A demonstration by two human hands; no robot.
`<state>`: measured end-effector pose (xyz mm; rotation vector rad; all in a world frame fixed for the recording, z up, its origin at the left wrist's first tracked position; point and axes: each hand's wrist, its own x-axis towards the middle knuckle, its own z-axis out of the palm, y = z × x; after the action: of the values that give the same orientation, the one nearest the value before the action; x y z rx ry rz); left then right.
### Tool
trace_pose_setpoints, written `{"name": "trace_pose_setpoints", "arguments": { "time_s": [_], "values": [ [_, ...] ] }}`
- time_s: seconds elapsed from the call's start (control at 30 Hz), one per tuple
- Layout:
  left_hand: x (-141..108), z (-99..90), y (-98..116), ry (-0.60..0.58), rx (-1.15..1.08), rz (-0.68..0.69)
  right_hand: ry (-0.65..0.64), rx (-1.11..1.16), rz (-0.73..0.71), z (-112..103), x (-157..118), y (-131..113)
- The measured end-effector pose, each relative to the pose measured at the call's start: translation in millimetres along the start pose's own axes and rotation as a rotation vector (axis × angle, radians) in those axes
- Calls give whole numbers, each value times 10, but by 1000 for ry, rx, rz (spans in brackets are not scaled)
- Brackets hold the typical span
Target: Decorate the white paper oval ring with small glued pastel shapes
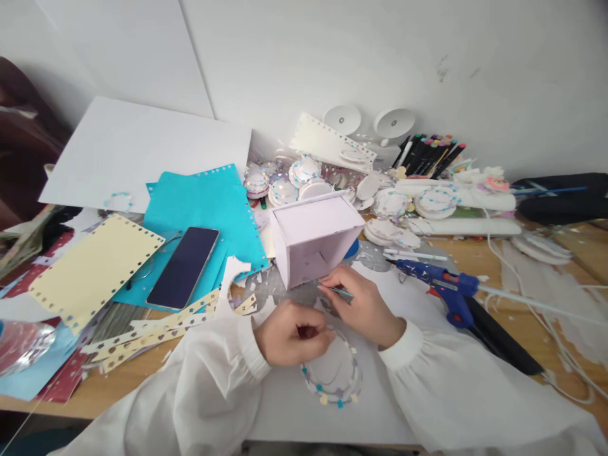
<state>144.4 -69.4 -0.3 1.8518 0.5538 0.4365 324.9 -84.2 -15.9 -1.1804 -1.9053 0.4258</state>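
My right hand pinches slim greyish-green tweezers, whose tip points left toward the bottom front edge of a pale lilac box. The box lies with its open side facing me. My left hand is closed, its fingers curled together; whatever they may hold is hidden. Just below and partly behind that hand is a white round piece ringed with small blue, cream and pale cut-out shapes. It rests on a white sheet.
A phone lies on turquoise sheets to the left, near cream punched paper and strips. A blue glue gun with its cable is at right. Decorated discs and markers crowd the back.
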Motion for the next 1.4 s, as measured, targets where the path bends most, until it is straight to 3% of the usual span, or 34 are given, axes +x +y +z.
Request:
{"name": "trace_pose_setpoints", "arguments": {
  "time_s": [0.17,0.43,0.7,0.97,1.23,1.4],
  "values": [
    [3,-4,7,-8,-6,3,39,25,-33,-20,-12,19],
    [8,1,-5,-5,-25,2,-100,60,-99,-60,-20,39],
    [4,-2,6,-8,14,-21,59,-14,-113,67,138,19],
    [11,-8,13,-10,8,-11,-119,-111,-112,266,309,57],
    [20,-21,33,-10,-12,30,-235,-113,-91,136,248,-43],
    [17,-21,35,-23,-43,6,-228,-65,-46,36,149,-65]
  ]
}}
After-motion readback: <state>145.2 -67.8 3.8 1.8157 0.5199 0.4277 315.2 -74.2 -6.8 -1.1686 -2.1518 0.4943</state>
